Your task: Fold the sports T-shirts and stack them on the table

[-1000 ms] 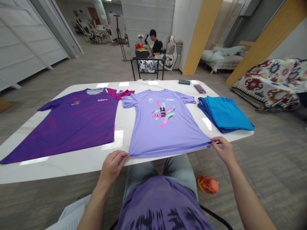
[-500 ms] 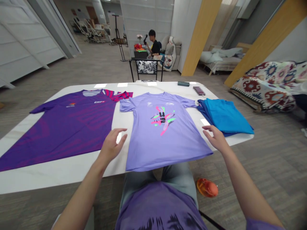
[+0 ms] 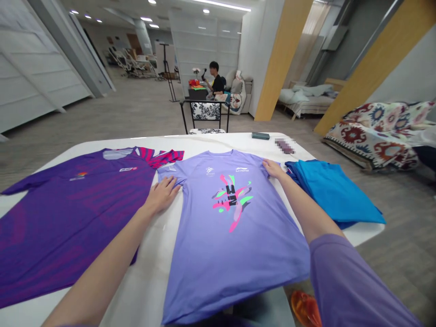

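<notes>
A lavender T-shirt (image 3: 207, 236) with a colourful splash print lies spread flat, its collar at the far side and its hem at the near table edge. My left hand (image 3: 162, 196) rests palm down at the sleeve on the left, fingers out and touching the cloth near the sleeve opening. On the other side, my right hand (image 3: 273, 169) has its fingers closed on the shirt near the right shoulder and sleeve. Part of that sleeve is hidden behind the hand. A dark purple jersey (image 3: 85, 218) with red-striped sleeve lies spread at the left, beside my left forearm.
Folded blue clothes (image 3: 337, 190) lie at the right of the white table (image 3: 150, 272). A dark case (image 3: 260, 136) and a blurred phone-like item (image 3: 285, 146) are at the far edge. Beyond stands a chair (image 3: 206, 111); a person (image 3: 217, 81) sits farther back. An orange object (image 3: 304, 309) is below.
Both hands have moved forward from beside the lavender T-shirt to its two sleeves and now touch it. The view has shifted closer over the table.
</notes>
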A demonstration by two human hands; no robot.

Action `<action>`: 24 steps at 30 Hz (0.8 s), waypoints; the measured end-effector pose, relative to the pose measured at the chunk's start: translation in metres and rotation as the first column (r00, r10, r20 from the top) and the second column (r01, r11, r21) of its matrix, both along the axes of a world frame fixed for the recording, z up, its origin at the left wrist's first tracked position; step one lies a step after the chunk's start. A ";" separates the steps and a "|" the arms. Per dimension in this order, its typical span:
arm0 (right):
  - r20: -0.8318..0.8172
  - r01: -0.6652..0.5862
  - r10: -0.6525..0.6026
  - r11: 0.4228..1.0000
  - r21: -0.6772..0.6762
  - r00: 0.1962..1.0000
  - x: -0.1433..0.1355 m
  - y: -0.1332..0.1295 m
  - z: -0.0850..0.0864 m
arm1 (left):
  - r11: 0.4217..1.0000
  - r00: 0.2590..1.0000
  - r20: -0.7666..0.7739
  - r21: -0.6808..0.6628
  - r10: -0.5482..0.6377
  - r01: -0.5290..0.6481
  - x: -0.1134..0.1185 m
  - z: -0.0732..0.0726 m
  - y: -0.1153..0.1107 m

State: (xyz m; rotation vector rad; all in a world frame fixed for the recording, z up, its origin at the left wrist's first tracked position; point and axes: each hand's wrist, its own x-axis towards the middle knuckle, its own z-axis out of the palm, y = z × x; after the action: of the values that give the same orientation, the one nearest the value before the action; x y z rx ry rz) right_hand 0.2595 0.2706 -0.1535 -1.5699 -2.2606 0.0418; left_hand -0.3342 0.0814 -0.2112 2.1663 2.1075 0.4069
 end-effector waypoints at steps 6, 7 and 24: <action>-0.007 0.179 -0.184 0.964 -0.199 0.983 -0.002 0.015 -0.008 | 0.987 0.988 -0.024 0.051 0.151 -0.149 0.002 0.009 -0.034; -0.030 0.184 -0.193 0.964 -0.193 0.981 -0.005 0.011 -0.008 | 0.984 0.987 -0.001 0.083 0.158 -0.158 0.002 0.013 -0.032; 0.032 -0.191 0.197 0.973 -0.129 0.980 0.010 -0.372 -0.032 | 0.975 0.999 0.044 -0.220 -0.018 0.027 -0.033 0.009 0.085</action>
State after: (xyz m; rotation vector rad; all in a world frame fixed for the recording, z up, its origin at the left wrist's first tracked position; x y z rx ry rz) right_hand 0.2700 -0.1009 -0.1852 -1.4156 -2.4832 0.2072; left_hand -0.3672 0.1663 -0.2025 2.0366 1.9977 0.2033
